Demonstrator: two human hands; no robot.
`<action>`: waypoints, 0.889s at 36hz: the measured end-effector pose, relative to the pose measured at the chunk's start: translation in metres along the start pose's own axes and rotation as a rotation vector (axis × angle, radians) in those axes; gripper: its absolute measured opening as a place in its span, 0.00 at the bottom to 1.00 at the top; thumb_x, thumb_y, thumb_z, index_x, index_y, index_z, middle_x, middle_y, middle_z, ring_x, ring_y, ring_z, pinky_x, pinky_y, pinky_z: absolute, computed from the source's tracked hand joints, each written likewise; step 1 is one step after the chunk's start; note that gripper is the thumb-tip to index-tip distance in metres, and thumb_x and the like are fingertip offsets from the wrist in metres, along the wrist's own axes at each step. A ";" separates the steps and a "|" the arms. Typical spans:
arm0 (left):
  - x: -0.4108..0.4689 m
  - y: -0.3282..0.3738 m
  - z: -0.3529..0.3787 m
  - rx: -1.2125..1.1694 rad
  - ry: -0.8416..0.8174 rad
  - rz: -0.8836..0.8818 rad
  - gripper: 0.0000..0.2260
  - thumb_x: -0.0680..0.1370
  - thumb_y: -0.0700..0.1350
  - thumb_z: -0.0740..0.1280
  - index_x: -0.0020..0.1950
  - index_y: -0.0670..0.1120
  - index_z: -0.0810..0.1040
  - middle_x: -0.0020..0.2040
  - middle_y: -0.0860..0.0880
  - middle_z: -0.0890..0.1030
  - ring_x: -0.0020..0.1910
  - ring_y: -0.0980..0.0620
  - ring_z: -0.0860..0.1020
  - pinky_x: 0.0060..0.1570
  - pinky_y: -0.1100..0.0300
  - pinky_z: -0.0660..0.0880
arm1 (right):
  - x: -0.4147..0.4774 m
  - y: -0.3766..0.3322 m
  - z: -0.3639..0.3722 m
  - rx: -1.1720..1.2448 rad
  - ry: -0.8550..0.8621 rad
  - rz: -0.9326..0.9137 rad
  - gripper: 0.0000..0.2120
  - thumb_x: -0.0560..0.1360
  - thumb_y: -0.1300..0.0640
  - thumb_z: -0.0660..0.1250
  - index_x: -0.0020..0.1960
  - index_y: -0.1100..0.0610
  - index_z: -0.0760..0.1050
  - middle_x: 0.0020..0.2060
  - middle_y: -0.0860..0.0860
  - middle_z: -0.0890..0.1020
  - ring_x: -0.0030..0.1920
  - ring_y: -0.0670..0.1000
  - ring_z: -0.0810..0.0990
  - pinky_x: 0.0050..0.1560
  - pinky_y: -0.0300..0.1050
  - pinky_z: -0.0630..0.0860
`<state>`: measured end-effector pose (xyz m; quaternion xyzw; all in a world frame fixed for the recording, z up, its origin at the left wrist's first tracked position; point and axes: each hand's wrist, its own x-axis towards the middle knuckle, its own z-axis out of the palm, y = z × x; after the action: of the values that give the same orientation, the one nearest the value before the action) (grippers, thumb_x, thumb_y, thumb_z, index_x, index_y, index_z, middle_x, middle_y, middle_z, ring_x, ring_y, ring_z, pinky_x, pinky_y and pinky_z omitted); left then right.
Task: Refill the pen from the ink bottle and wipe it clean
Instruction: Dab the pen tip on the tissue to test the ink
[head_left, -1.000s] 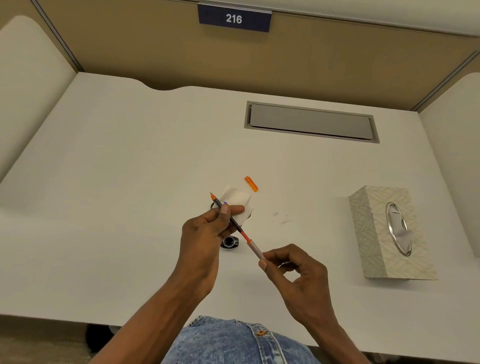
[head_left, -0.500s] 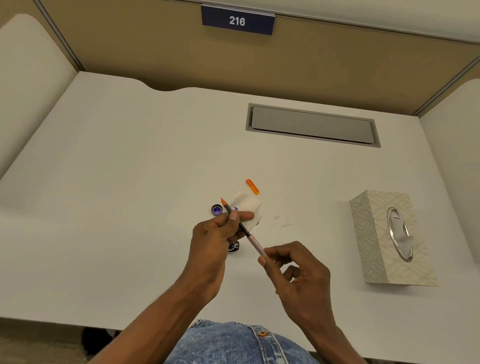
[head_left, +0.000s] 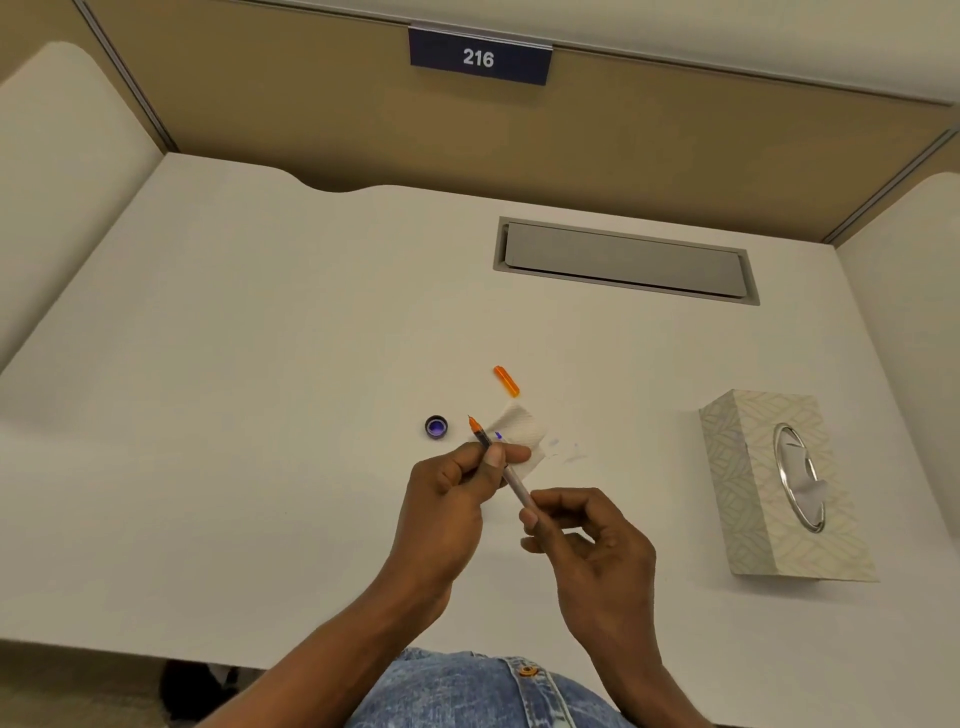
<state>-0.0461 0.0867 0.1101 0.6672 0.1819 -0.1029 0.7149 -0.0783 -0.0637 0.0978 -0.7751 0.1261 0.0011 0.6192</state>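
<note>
Frame centre: left hand (head_left: 452, 499) pinches pen (head_left: 506, 470) mid-barrel, ink-spotted tissue (head_left: 524, 431) behind it, orange tip pointing up-left; right hand (head_left: 587, 540) pinches rear end. Orange cap (head_left: 506, 381) just above on worktop (head_left: 260, 364); tissue box (head_left: 753, 483) at right.

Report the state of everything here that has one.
pen: uncapped, gripped by left hand and right hand
pen cap: off, lying on desk
bottle lid: off, lying on desk
tissue: ink-spotted
tissue box: open, tissue showing
desk hatch: closed
</note>
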 end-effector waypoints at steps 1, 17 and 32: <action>0.000 -0.001 0.000 0.013 -0.004 0.011 0.12 0.86 0.48 0.64 0.57 0.53 0.89 0.61 0.60 0.87 0.65 0.59 0.83 0.56 0.72 0.71 | 0.001 0.000 0.000 0.017 -0.008 0.035 0.05 0.75 0.60 0.78 0.49 0.52 0.86 0.41 0.48 0.88 0.39 0.54 0.89 0.41 0.39 0.85; 0.002 -0.002 0.000 0.096 0.002 0.089 0.12 0.86 0.46 0.65 0.57 0.54 0.89 0.53 0.68 0.87 0.58 0.73 0.81 0.52 0.79 0.75 | 0.006 -0.006 -0.004 0.076 -0.111 0.193 0.14 0.68 0.62 0.83 0.51 0.54 0.84 0.42 0.51 0.90 0.45 0.51 0.90 0.49 0.42 0.86; 0.000 -0.002 0.005 0.097 0.014 0.043 0.12 0.86 0.48 0.65 0.52 0.60 0.88 0.54 0.66 0.88 0.57 0.66 0.84 0.48 0.80 0.75 | 0.000 0.004 0.000 -0.147 0.062 -0.125 0.09 0.73 0.59 0.80 0.49 0.50 0.83 0.40 0.41 0.87 0.37 0.47 0.88 0.40 0.39 0.85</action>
<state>-0.0467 0.0820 0.1083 0.7054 0.1671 -0.0915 0.6827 -0.0789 -0.0647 0.0944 -0.8244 0.0961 -0.0524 0.5554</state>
